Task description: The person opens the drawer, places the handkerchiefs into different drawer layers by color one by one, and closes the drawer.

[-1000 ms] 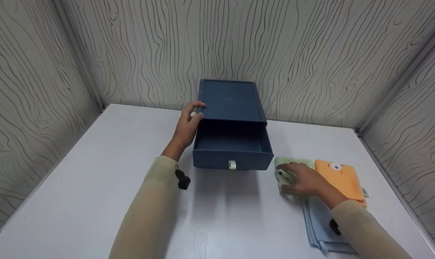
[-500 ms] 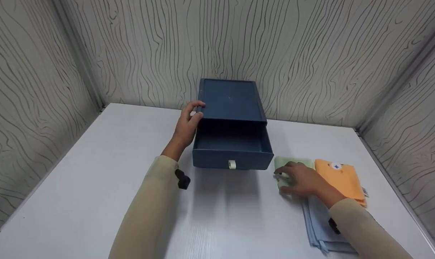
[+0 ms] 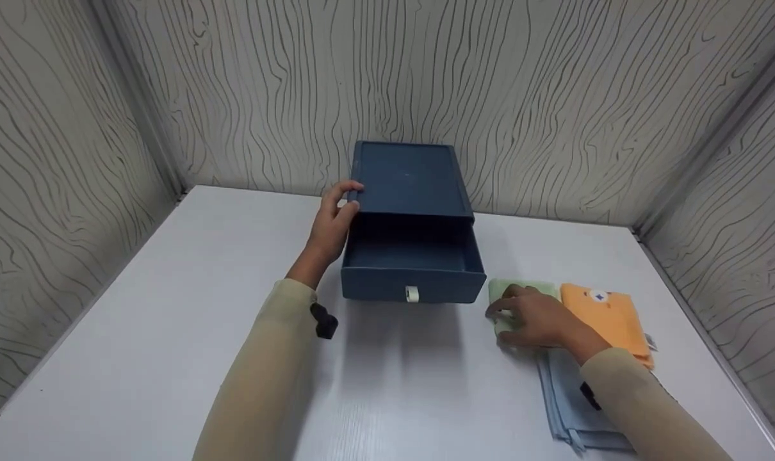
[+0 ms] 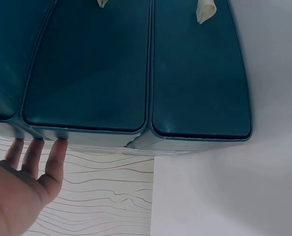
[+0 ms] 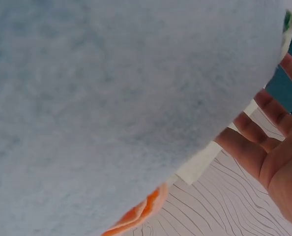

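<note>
A dark blue drawer cabinet (image 3: pixel 408 176) stands at the back middle of the table, its top drawer (image 3: pixel 413 285) pulled out and bare inside. My left hand (image 3: pixel 330 227) rests on the cabinet's upper left edge; in the left wrist view its fingers (image 4: pixel 55 157) lie against the cabinet's side. On the right, my right hand (image 3: pixel 535 317) lies over a folded green towel (image 3: pixel 525 287), fingers bent and apart, partly covering it. An orange towel (image 3: pixel 608 314) lies just right of it. Nearer the front is a folded light blue towel (image 3: pixel 576 410), partly under my right forearm.
The white table (image 3: pixel 170 320) runs around the cabinet. Wood-grain panels (image 3: pixel 266 96) enclose the back and both sides. Pale blue cloth (image 5: pixel 111 98) fills most of the right wrist view. A white pull tab (image 3: pixel 412 294) hangs on the drawer front.
My right hand's fingers have shifted slightly over the green towel, and its frog-like eye is now covered. My left hand and the drawer stay as they were.
</note>
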A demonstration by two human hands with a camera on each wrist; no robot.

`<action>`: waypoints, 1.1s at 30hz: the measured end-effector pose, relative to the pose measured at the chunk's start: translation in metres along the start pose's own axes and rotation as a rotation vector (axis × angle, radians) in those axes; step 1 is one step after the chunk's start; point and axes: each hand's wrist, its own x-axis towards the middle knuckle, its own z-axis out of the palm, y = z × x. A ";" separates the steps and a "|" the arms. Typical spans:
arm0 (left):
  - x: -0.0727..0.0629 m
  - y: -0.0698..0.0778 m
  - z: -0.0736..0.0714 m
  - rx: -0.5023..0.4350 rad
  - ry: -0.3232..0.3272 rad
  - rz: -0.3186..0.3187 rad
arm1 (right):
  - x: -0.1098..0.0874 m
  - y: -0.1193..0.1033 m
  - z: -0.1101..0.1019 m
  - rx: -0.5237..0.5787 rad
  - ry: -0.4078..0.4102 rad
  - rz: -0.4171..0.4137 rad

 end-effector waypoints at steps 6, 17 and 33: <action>0.000 -0.004 0.000 -0.009 0.004 0.034 | 0.000 0.000 -0.001 -0.010 0.004 0.002; -0.015 0.027 -0.001 -0.036 -0.039 0.028 | 0.001 0.004 -0.001 -0.001 -0.004 0.041; 0.001 -0.006 0.001 -0.067 -0.001 0.059 | -0.004 0.006 -0.002 -0.002 0.034 0.035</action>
